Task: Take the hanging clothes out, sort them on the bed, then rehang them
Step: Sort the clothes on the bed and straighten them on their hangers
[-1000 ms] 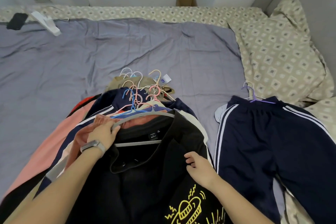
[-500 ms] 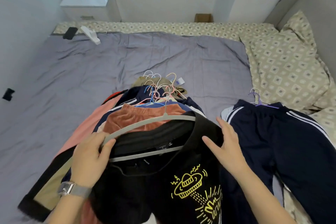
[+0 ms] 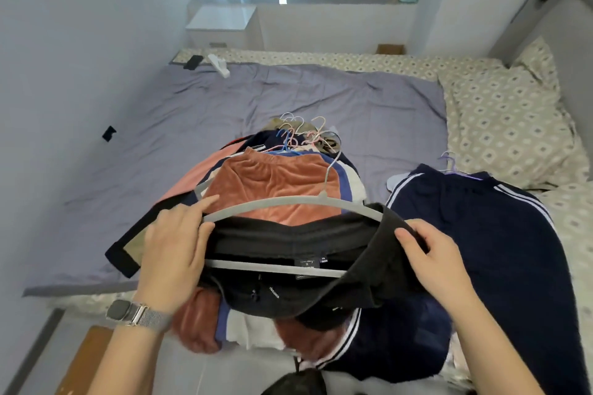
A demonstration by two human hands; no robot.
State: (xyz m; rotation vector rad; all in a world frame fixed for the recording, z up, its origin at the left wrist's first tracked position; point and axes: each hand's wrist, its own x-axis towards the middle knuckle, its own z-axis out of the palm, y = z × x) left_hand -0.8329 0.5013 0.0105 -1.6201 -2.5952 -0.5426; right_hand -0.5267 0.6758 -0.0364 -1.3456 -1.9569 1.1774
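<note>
A black garment (image 3: 305,292) hangs on a grey hanger (image 3: 288,204), lifted above a pile of clothes (image 3: 276,183) on the bed. My left hand (image 3: 173,247) grips the hanger's left end together with the black fabric. My right hand (image 3: 430,253) holds the garment's right shoulder over the hanger's other end. A rust velvet piece tops the pile, with several coloured hanger hooks (image 3: 298,131) bunched at its far end. Navy striped trousers (image 3: 475,234) on a purple hanger lie to the right.
A grey-purple blanket (image 3: 160,138) covers the bed, with patterned pillows (image 3: 503,125) at the right. A black phone (image 3: 192,61) and a white object (image 3: 219,66) lie at the far left corner. A white cabinet (image 3: 221,24) stands beyond. A wall runs along the left.
The black garment on its hanger has risen off the pile and come toward me. My right hand shifted from the front of the fabric to the right shoulder. The view tilted up.
</note>
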